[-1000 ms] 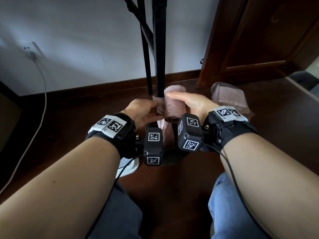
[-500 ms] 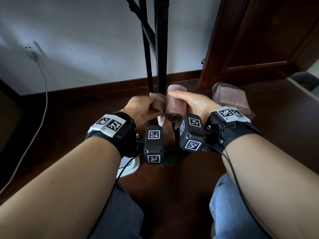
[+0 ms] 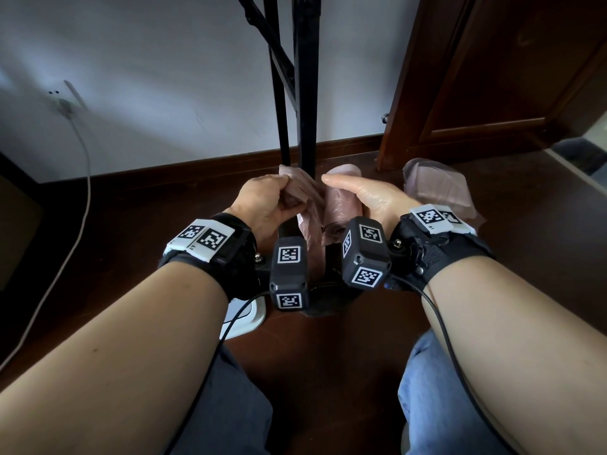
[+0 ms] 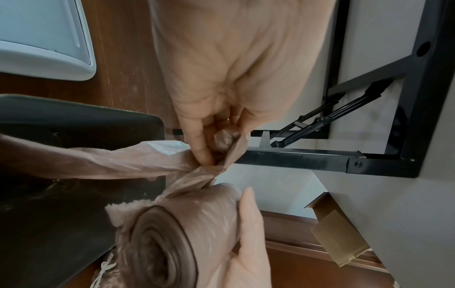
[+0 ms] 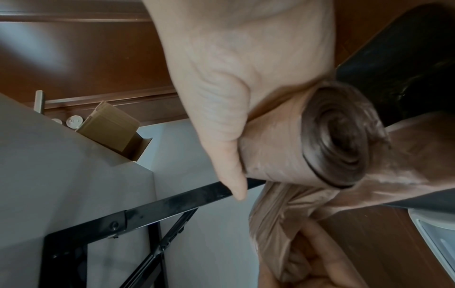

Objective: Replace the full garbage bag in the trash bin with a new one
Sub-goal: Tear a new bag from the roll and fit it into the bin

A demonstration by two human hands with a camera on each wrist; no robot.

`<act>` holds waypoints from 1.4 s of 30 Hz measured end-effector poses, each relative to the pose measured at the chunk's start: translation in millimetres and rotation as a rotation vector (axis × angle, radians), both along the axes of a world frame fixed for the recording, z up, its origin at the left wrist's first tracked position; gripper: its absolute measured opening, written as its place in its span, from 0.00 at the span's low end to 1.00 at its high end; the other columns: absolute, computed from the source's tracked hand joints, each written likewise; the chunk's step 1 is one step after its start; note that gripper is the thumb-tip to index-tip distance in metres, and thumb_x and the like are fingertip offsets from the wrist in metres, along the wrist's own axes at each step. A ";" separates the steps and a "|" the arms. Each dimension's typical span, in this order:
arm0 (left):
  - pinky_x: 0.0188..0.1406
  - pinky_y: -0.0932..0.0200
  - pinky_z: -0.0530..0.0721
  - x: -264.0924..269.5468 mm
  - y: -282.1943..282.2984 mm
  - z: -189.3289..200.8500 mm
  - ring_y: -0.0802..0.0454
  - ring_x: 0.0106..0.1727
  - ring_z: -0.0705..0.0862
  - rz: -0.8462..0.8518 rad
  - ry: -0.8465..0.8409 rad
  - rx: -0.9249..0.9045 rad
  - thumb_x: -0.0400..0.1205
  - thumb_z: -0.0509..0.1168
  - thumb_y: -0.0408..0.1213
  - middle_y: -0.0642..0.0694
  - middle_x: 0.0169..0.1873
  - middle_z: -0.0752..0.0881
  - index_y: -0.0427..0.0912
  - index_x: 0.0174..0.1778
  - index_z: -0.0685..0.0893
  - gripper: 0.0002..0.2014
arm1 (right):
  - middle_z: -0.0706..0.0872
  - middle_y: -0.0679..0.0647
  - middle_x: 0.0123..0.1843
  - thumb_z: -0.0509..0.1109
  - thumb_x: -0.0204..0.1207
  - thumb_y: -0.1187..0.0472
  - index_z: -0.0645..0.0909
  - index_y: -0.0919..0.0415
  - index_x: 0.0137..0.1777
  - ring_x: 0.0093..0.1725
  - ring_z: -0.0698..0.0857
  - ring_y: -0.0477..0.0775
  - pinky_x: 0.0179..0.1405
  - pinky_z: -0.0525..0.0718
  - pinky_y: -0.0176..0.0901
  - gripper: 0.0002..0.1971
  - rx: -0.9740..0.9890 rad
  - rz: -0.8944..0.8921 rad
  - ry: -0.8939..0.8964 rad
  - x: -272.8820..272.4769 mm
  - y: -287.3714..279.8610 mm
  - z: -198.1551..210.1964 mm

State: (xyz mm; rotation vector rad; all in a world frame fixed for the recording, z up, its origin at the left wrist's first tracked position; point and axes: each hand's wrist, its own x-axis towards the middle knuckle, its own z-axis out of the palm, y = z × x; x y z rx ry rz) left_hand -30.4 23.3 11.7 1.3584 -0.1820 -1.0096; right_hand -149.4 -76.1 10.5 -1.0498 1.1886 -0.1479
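Both forearms reach forward, hands side by side above the dark trash bin (image 4: 74, 120). The right hand (image 3: 371, 198) curls around a roll of garbage bags (image 3: 340, 208), thin glossy pinkish-brown plastic, thumb laid straight along it. The left hand (image 3: 262, 205) fingers (image 4: 197, 144) pinch the roll's crinkled loose end. Black-and-white square markers cover the wrist cameras (image 3: 289, 274).

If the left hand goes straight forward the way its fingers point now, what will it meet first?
Probably the black table leg: the left hand, pinching the loose bag end, sits just short of it, though depth is unclear.
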 end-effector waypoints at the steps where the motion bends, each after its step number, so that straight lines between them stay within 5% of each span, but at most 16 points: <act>1: 0.40 0.52 0.86 0.6 -0.2 0.0 0.53 0.28 0.76 0.024 -0.006 0.018 0.86 0.54 0.27 0.47 0.12 0.78 0.37 0.31 0.79 0.17 | 0.90 0.63 0.53 0.91 0.29 0.46 0.88 0.62 0.46 0.53 0.89 0.68 0.60 0.83 0.65 0.40 -0.025 0.000 0.010 -0.5 2.0 2.0; 4: 0.36 0.53 0.86 3.9 0.5 -1.3 0.54 0.24 0.77 0.090 -0.029 0.102 0.86 0.56 0.28 0.48 0.12 0.76 0.37 0.32 0.77 0.15 | 0.87 0.61 0.52 0.85 0.55 0.44 0.83 0.63 0.43 0.56 0.86 0.61 0.64 0.81 0.58 0.26 -0.071 -0.001 0.050 -2.2 4.5 7.1; 7: 0.35 0.51 0.87 7.5 2.1 -3.4 0.54 0.22 0.82 0.116 -0.038 0.163 0.85 0.59 0.28 0.48 0.12 0.80 0.36 0.33 0.78 0.13 | 0.86 0.62 0.57 0.84 0.59 0.45 0.80 0.63 0.47 0.59 0.85 0.63 0.67 0.79 0.59 0.26 -0.085 0.004 0.051 -2.1 4.3 8.0; 11: 0.50 0.44 0.88 11.3 4.0 -5.2 0.47 0.32 0.85 0.142 -0.098 0.226 0.82 0.64 0.29 0.42 0.27 0.85 0.35 0.36 0.83 0.08 | 0.84 0.56 0.52 0.80 0.68 0.50 0.81 0.57 0.45 0.61 0.83 0.56 0.71 0.78 0.56 0.15 -0.084 0.007 -0.008 -1.1 3.9 5.5; 15: 0.46 0.50 0.89 12.9 5.2 -10.9 0.45 0.34 0.85 0.162 -0.244 0.356 0.77 0.69 0.29 0.43 0.32 0.85 0.32 0.47 0.86 0.05 | 0.87 0.58 0.49 0.83 0.61 0.48 0.85 0.61 0.43 0.57 0.87 0.59 0.65 0.81 0.55 0.19 -0.108 0.025 -0.012 -0.9 1.8 0.9; 17: 0.45 0.51 0.87 14.2 4.5 -8.1 0.47 0.35 0.81 0.203 -0.329 0.389 0.77 0.68 0.29 0.46 0.29 0.80 0.35 0.40 0.85 0.02 | 0.86 0.58 0.50 0.82 0.63 0.48 0.84 0.62 0.45 0.54 0.86 0.58 0.61 0.83 0.54 0.20 -0.100 0.041 -0.026 0.0 1.2 1.2; 19: 0.41 0.52 0.85 15.1 2.7 -7.2 0.48 0.33 0.78 0.193 -0.367 0.389 0.77 0.68 0.29 0.47 0.27 0.77 0.40 0.32 0.82 0.08 | 0.86 0.59 0.51 0.83 0.59 0.47 0.81 0.61 0.46 0.56 0.85 0.60 0.64 0.81 0.56 0.23 -0.118 0.044 0.037 -0.8 1.1 3.6; 22: 0.30 0.59 0.79 7.7 2.3 -7.1 0.52 0.28 0.76 0.044 -0.244 0.333 0.80 0.67 0.29 0.45 0.30 0.79 0.38 0.37 0.82 0.06 | 0.85 0.59 0.51 0.84 0.57 0.44 0.78 0.60 0.46 0.58 0.84 0.61 0.67 0.79 0.58 0.27 -0.129 0.039 0.068 -0.4 0.3 5.0; 28: 0.48 0.46 0.87 -4.9 2.1 -8.2 0.37 0.50 0.85 -0.269 -0.037 0.262 0.85 0.61 0.32 0.38 0.48 0.81 0.38 0.41 0.81 0.07 | 0.88 0.59 0.53 0.81 0.65 0.52 0.83 0.65 0.51 0.54 0.87 0.60 0.59 0.83 0.58 0.21 -0.057 0.026 -0.088 3.0 7.4 3.9; 32: 0.42 0.42 0.90 -4.4 1.2 -11.6 0.34 0.56 0.83 -0.352 0.058 0.188 0.85 0.62 0.36 0.34 0.56 0.81 0.36 0.52 0.83 0.08 | 0.89 0.62 0.56 0.88 0.51 0.54 0.84 0.63 0.55 0.57 0.87 0.66 0.63 0.81 0.67 0.32 -0.008 -0.014 -0.114 4.9 10.6 4.7; 35: 0.50 0.39 0.87 -3.1 0.9 -13.9 0.36 0.52 0.85 -0.349 0.151 0.133 0.87 0.59 0.39 0.35 0.52 0.84 0.37 0.60 0.81 0.12 | 0.89 0.59 0.58 0.91 0.40 0.55 0.83 0.60 0.61 0.58 0.87 0.65 0.61 0.81 0.67 0.44 0.019 -0.023 -0.141 6.5 10.0 3.0; 37: 0.46 0.41 0.88 -3.1 0.8 -13.0 0.38 0.49 0.86 -0.366 0.198 0.132 0.87 0.57 0.41 0.35 0.48 0.86 0.37 0.58 0.81 0.13 | 0.89 0.60 0.59 0.91 0.34 0.55 0.83 0.60 0.62 0.57 0.88 0.67 0.60 0.81 0.70 0.48 0.033 -0.006 -0.163 7.0 10.4 2.1; 40: 0.33 0.48 0.90 -1.8 0.3 -12.3 0.42 0.39 0.89 -0.374 0.178 0.149 0.88 0.56 0.42 0.38 0.41 0.87 0.36 0.51 0.82 0.14 | 0.89 0.63 0.58 0.88 0.52 0.57 0.85 0.64 0.58 0.57 0.88 0.67 0.62 0.80 0.69 0.32 0.026 0.010 -0.200 6.3 14.8 8.0; 42: 0.36 0.49 0.90 -0.3 0.7 -13.1 0.43 0.38 0.88 -0.381 0.156 0.157 0.87 0.59 0.43 0.39 0.39 0.86 0.36 0.50 0.82 0.13 | 0.89 0.64 0.58 0.85 0.60 0.57 0.85 0.64 0.56 0.57 0.88 0.67 0.62 0.81 0.69 0.25 0.016 -0.002 -0.208 4.6 15.4 9.7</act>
